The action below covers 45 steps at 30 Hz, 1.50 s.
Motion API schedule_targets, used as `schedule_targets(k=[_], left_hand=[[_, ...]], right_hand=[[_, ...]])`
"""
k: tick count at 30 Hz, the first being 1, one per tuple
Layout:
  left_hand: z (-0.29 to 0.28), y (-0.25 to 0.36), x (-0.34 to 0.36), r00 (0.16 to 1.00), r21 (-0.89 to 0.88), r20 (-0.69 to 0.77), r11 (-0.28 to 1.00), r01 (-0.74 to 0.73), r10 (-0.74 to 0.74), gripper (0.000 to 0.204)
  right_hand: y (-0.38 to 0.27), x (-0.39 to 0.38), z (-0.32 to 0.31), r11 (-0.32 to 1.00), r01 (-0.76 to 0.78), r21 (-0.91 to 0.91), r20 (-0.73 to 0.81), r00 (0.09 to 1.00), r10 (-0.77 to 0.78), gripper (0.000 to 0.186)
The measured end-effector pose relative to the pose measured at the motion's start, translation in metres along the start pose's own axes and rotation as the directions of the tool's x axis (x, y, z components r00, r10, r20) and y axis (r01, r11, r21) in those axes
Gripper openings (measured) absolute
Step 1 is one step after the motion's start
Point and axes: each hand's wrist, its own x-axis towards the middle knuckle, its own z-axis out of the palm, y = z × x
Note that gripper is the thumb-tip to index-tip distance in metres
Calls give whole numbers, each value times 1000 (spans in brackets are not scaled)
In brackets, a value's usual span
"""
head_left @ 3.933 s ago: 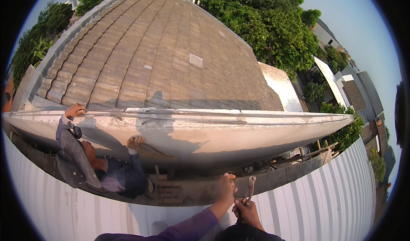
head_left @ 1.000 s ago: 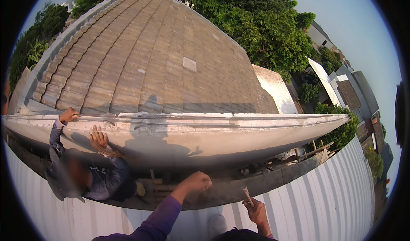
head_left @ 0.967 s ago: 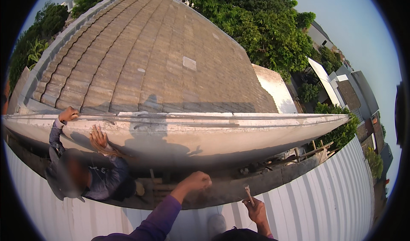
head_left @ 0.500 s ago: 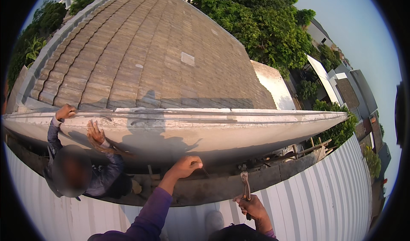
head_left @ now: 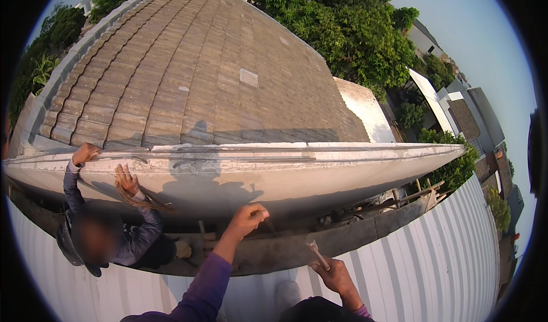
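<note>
My left hand [head_left: 246, 219] is raised before the wall, finger and thumb pinched on a thin wire [head_left: 270, 226] that hangs down from them. Lower and to the right, my right hand [head_left: 334, 275] is wrapped round a pair of metal pincers [head_left: 318, 254], their head tilted up and to the left. Both hands are apart from the pale plastered wall [head_left: 297, 176]. Long thin metal rods [head_left: 245, 149] lie along the wall's top.
A co-worker [head_left: 137, 239] stands at the left, one hand at the rods, the other against the wall with a bundle of wire [head_left: 149, 201]. A tiled roof [head_left: 217, 77] rises beyond. Below me is corrugated metal roofing [head_left: 394, 270]; a gap with wood scraps [head_left: 419, 195] runs beside the wall.
The pincers have turned in my right hand, their head dropping and tipping left. My left hand has shifted slightly, still pinching the wire. The co-worker's head has moved a little.
</note>
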Motion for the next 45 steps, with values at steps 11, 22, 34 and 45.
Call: schedule_targets(k=[11,22,34,45], left_hand=[[52,-11,-3,949,-865,-44,488,121,-313,29],[38,4,-7,996,-823,86,564,61,17,24],[74,11,-11,989,-992,-54,-116,-39,135,26],[53,25,-14,998,-831,65,553,63,-16,29]], right_hand=[[5,-4,22,980,-144,137,-68,986,154,28],[7,-9,25,560,-429,709,352,903,247,15],[14,-8,29,399,-451,798,418,892,172,12],[41,-2,18,765,-310,565,195,951,241,20]])
